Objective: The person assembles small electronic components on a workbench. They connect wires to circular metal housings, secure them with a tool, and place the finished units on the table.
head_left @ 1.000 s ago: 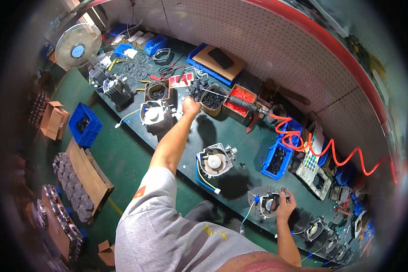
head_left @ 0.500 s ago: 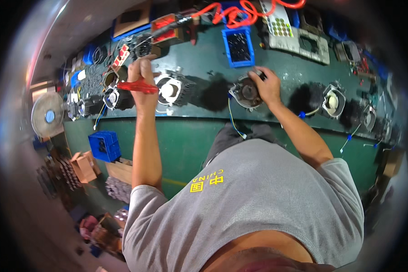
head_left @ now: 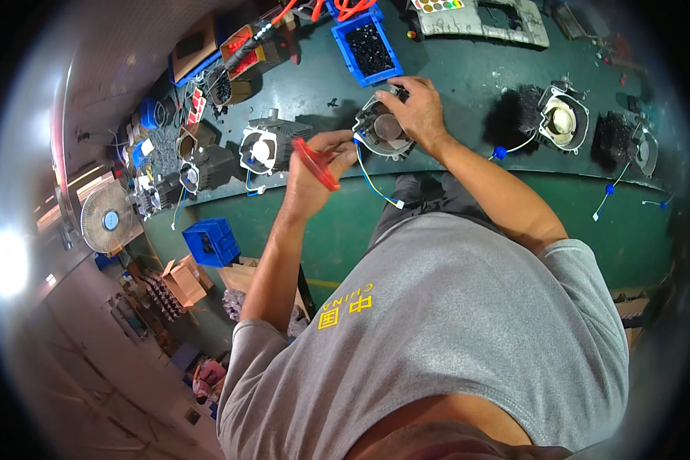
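Before me on the bench is a round metal motor housing (head_left: 385,130) with a disc inside, wires trailing off its left edge to a white plug (head_left: 399,204). My right hand (head_left: 420,115) grips the housing's upper right rim, fingers closed over it. My left hand (head_left: 320,175) is closed on a red-handled tool (head_left: 316,165); the tool's working end cannot be made out. Its fingertips reach the wires at the housing's left side; whether they touch is unclear. Left of that hand stands another finned motor housing (head_left: 262,147) with a white centre.
A blue bin (head_left: 366,52) of small black parts sits behind the housing. More finned motor housings (head_left: 563,119) with wires line the bench to the right and left. Beyond are a box of red parts (head_left: 245,50) and a worn white panel (head_left: 487,23). A fan (head_left: 109,221) stands far left.
My left hand has moved right with the red-handled tool, from beside the left housing to the middle one. The view has shifted; my right hand stays on the middle housing.
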Demonstrator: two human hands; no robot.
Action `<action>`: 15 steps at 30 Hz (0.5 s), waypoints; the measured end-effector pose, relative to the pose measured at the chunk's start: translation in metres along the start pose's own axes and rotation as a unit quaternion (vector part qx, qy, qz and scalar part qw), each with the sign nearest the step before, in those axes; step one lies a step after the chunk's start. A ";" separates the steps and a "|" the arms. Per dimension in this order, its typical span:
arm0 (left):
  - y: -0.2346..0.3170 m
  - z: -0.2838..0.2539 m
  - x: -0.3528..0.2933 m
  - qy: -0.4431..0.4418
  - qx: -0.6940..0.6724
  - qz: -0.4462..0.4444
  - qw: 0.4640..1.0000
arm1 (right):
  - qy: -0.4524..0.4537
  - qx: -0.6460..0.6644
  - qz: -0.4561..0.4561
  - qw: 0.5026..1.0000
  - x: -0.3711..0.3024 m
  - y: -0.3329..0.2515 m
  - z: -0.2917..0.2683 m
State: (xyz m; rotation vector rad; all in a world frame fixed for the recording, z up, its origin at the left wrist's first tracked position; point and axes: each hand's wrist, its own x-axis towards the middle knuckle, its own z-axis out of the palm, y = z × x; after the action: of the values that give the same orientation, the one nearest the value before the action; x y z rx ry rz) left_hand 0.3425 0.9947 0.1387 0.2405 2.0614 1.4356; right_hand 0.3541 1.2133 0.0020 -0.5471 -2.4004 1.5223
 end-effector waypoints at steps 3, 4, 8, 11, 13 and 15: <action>-0.016 0.005 -0.004 -0.080 -0.118 -0.057 0.988 | 0.002 -0.001 -0.005 1.000 0.000 0.001 0.000; -0.016 0.011 -0.007 -0.071 -0.169 -0.078 0.980 | 0.003 -0.001 -0.004 1.000 0.000 0.002 0.001; -0.030 0.010 -0.023 -0.105 -0.405 -0.103 0.902 | 0.001 -0.004 -0.001 1.000 0.001 0.005 0.002; -0.026 0.010 -0.034 -0.092 -0.428 -0.097 0.894 | 0.004 -0.005 0.001 1.000 0.001 0.005 0.002; -0.025 0.000 -0.038 -0.091 -0.374 -0.067 0.921 | 0.002 -0.004 0.002 1.000 0.001 0.004 0.003; -0.019 -0.005 -0.037 -0.046 -0.228 -0.059 0.971 | -0.001 -0.004 0.003 1.000 0.001 0.004 0.003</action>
State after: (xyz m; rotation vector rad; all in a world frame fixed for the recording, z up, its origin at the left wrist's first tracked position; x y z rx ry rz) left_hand 0.3729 0.9659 0.1365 -0.0061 1.5894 1.7356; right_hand 0.3526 1.2129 -0.0030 -0.5557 -2.4096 1.5183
